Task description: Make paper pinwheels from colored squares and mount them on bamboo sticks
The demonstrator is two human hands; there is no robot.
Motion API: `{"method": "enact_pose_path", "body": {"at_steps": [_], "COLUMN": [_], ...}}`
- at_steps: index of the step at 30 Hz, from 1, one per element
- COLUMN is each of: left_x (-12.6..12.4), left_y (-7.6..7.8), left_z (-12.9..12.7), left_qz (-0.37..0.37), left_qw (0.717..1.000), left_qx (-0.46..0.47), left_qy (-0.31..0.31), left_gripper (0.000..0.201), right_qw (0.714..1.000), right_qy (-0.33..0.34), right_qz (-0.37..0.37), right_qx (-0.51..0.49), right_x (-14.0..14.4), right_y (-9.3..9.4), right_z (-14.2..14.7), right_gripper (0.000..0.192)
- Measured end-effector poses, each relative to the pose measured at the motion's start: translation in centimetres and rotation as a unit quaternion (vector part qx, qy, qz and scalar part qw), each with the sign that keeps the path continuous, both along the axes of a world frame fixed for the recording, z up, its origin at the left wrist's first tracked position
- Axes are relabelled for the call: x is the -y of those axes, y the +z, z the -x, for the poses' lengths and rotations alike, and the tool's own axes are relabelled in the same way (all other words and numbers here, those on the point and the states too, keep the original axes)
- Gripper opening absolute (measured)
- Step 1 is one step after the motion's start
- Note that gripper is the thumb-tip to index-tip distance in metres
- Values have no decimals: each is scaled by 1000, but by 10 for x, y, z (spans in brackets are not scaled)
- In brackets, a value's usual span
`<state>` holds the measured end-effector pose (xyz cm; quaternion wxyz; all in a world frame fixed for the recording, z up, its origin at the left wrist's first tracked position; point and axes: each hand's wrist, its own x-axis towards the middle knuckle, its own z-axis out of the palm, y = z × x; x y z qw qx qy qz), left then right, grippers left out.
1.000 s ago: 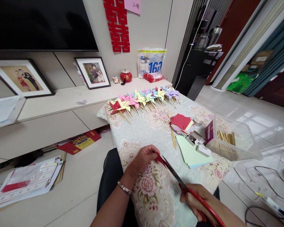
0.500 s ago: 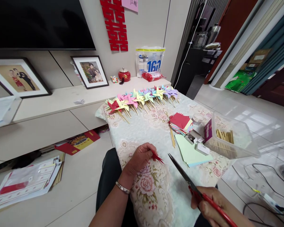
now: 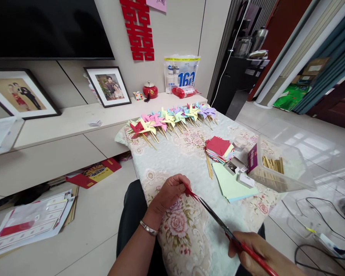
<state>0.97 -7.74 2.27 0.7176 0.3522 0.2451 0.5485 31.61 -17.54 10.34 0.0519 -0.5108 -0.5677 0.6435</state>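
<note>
Between the thumb and fingers of my left hand [image 3: 172,191] is a folded piece of red paper [image 3: 192,194], its narrow pointed ends sticking out to the right. My right hand [image 3: 251,249] grips a pair of scissors [image 3: 215,217] by the red handles. The scissor tips meet the ends of the red paper; whether the blades are around it or only touching, I cannot tell. Both hands are above the near part of a flowered tablecloth [image 3: 176,226]. Part of the red paper is hidden by my left fingers.
Paper pinwheels [image 3: 168,119] on sticks lie along the table's far edge. To the right are a stack of coloured paper squares [image 3: 218,147], green sheets [image 3: 224,186], a small box of metal fasteners [image 3: 232,167] and a clear plastic bin [image 3: 296,180] holding sticks.
My right hand has moved the scissors left, bringing their tips to the red paper. The blades look closer together. My left hand stays almost in place.
</note>
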Motion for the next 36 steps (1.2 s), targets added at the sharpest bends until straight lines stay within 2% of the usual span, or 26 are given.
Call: {"method": "enact_pose_path", "body": {"at_steps": [7, 16, 22, 26, 32, 36], "left_x": [0, 2, 2, 2, 2, 2], "left_y": [0, -5, -5, -3, -3, -5], "left_z": [0, -1, -2, -2, -3, -1], "left_qz": [0, -13, -24, -17, 0, -19], "left_qw": [1000, 997, 995, 996, 998, 998], "left_qx": [-8, -59, -88, -76, -53, -57], "left_qy": [7, -38, -36, -38, -27, -26], "left_gripper": [26, 21, 20, 18, 25, 27], "right_qw": [1000, 999, 1000, 1000, 999, 994], "right_qy": [-4, 20, 15, 9, -13, -39], "right_qz": [-7, 12, 9, 10, -1, -58], "right_qx": [11, 26, 2, 6, -48, -85], "right_x": [0, -3, -9, -10, -6, -19], "right_y": [-8, -21, -15, -13, -12, -13], "right_z": [1, 6, 23, 22, 9, 17], "right_gripper": [61, 59, 51, 46, 57, 65]}}
